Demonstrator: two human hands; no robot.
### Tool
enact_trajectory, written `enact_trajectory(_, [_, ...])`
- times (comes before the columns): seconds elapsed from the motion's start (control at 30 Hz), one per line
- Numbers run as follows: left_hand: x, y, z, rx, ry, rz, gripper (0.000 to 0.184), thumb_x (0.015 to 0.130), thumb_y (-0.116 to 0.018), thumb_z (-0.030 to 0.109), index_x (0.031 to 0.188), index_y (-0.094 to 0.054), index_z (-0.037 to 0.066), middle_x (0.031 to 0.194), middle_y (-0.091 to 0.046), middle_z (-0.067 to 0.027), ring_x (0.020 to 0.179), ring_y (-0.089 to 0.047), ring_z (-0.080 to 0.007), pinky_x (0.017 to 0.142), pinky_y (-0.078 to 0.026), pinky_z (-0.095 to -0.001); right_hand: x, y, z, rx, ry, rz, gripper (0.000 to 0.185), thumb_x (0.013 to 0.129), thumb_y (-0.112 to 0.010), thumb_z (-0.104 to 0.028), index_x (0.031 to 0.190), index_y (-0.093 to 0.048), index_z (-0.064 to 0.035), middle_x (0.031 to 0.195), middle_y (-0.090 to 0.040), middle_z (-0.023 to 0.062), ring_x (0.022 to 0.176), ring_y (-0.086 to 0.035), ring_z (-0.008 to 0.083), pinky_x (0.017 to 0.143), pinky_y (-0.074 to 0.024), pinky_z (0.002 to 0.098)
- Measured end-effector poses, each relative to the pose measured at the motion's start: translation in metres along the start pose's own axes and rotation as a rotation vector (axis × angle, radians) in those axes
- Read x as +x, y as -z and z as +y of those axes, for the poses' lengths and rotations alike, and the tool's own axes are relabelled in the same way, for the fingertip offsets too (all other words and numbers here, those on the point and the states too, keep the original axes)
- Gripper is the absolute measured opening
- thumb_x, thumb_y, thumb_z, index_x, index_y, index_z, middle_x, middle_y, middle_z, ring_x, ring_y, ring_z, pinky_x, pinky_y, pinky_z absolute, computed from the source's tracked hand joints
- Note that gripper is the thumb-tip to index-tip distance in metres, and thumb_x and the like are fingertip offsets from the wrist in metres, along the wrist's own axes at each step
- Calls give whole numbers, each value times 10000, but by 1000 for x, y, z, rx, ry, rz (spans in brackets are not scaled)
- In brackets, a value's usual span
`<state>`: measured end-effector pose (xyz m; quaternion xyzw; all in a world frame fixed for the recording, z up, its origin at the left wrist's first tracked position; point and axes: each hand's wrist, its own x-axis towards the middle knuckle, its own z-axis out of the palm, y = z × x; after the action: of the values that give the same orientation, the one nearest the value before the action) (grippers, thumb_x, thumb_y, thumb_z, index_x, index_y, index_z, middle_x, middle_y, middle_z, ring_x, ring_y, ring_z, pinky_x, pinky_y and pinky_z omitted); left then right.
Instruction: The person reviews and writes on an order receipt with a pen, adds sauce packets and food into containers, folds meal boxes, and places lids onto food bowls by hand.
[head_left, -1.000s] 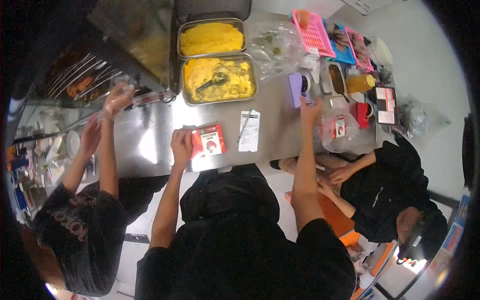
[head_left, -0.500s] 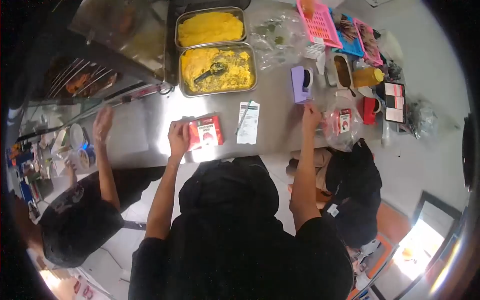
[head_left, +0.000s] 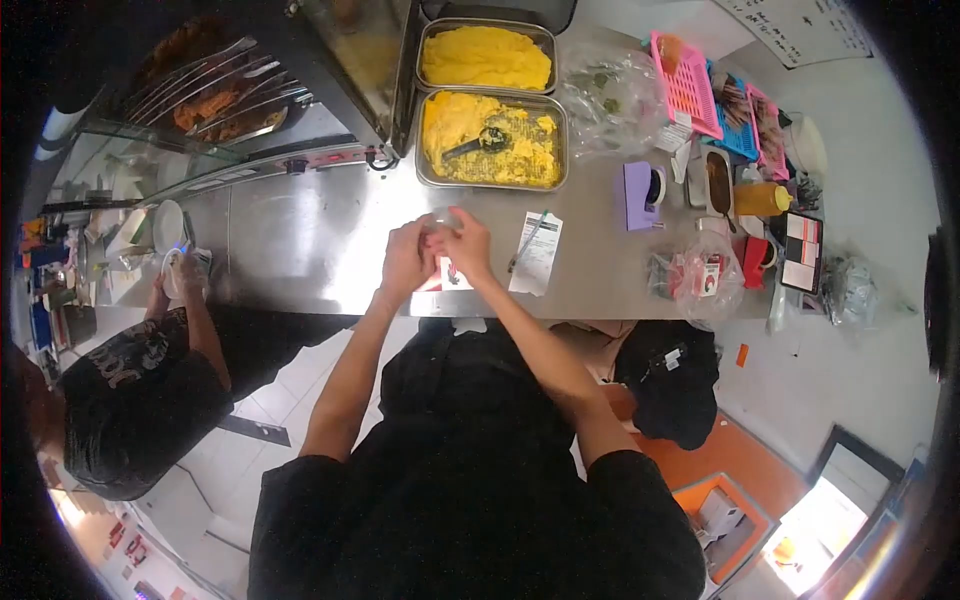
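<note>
On the steel counter, close to its front edge, lies a red food box with a white label (head_left: 456, 275), mostly covered by my hands. My left hand (head_left: 407, 258) curls over its left side. My right hand (head_left: 466, 246) presses on its top, fingers bent and close to the left fingertips. Whether a strip of tape is between the fingers cannot be made out. Right of the hands rests a printed receipt (head_left: 538, 262) with a pen (head_left: 527, 243) across it. Farther right stands a purple tape dispenser (head_left: 637, 197).
Two steel trays of yellow food stand behind, the nearer tray (head_left: 567, 150) holding a black scoop (head_left: 478, 146). Clear plastic bags (head_left: 610, 100), a pink basket (head_left: 688, 92) and a yellow bottle (head_left: 762, 199) are at right. A co-worker's hands (head_left: 183, 275) hold a round container at left.
My right hand has come from the tape dispenser leftward onto the red box, joining my left hand. The view has shifted. The co-worker's raised hand at left has lowered to a round container.
</note>
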<state>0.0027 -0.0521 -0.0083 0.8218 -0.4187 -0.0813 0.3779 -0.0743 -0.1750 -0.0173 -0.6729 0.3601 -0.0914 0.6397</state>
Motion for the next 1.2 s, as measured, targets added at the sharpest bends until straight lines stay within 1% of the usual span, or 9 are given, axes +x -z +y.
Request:
enact_trajectory(0.27, [4, 0, -3, 77, -65, -2, 120, 884, -604, 158, 940, -691, 97, 855, -570, -80, 783, -547, -284, 748, -416, -409, -16, 47, 10, -593, 164, 11, 459, 802, -712, -183, 1223, -600, -38, 821, -718, 127, 768, -710, 251, 714, -548, 391])
enact_trajectory(0.37, [6, -3, -3, 155, -100, -32, 125, 898, -605, 188, 927, -686, 97, 862, -569, -75, 807, -552, -279, 746, -417, -417, -9, 144, 47, -719, 171, 489, 384, 802, -720, -227, 1145, -633, -77, 808, -693, 91, 722, -664, 296, 676, -514, 412])
enact_trajectory(0.47, [13, -8, 12, 215, -124, -7, 118, 867, -634, 191, 931, -680, 103, 932, -584, -82, 889, -561, -300, 769, -417, -438, 3, 268, 63, -879, 366, 1111, 475, 848, -690, -315, 1225, -595, -43, 1154, -612, 150, 928, -586, 318, 827, -469, 412])
enact_trajectory(0.53, [18, -16, 26, 233, -149, -39, 120, 852, -641, 181, 942, -676, 108, 1026, -594, -90, 981, -551, -323, 805, -422, -464, 12, 320, 58, -651, -48, 1046, 438, 896, -651, -339, 1214, -607, -40, 1107, -626, 124, 898, -594, 265, 811, -483, 380])
enact_trajectory(0.63, [19, -59, 46, 51, -235, -253, 169, 861, -609, 155, 1010, -664, 98, 1083, -608, -104, 1005, -578, -344, 841, -467, -469, 32, 377, 67, -143, -229, 388, 364, 948, -610, -330, 1163, -641, -37, 1032, -651, 80, 904, -609, 190, 801, -498, 321])
enact_trajectory(0.83, [38, -144, 84, 295, -45, -367, 254, 854, -567, 94, 1091, -601, 12, 1101, -600, -161, 1021, -586, -355, 832, -543, -436, 14, 360, 111, 533, 113, 364, 268, 963, -614, -257, 1077, -692, -27, 914, -689, 2, 802, -602, 88, 732, -490, 248])
enact_trajectory(1.03, [45, -161, 98, 323, 1, -390, 378, 825, -607, 74, 1197, -560, 17, 1127, -528, -198, 1040, -549, -381, 804, -550, -447, 2, 344, 121, -340, -306, 517, 217, 938, -636, -195, 984, -688, 10, 965, -699, 46, 822, -620, 112, 727, -477, 229])
enact_trajectory(1.13, [52, -165, 106, 281, 6, -284, 446, 817, -659, 112, 1243, -546, 50, 1151, -491, -206, 1059, -524, -404, 803, -544, -469, 2, 329, 106, -256, 131, 968, 214, 913, -665, -188, 973, -695, 15, 937, -699, 64, 796, -609, 108, 693, -473, 233])
enact_trajectory(1.2, [42, -170, 111, 260, 60, -281, 548, 797, -714, 145, 1278, -480, 27, 1172, -451, -239, 1079, -498, -444, 820, -532, -503, 9, 334, 74, -135, 148, 861, 312, 909, -659, -204, 1170, -600, -43, 948, -687, 82, 823, -608, 149, 738, -479, 280])
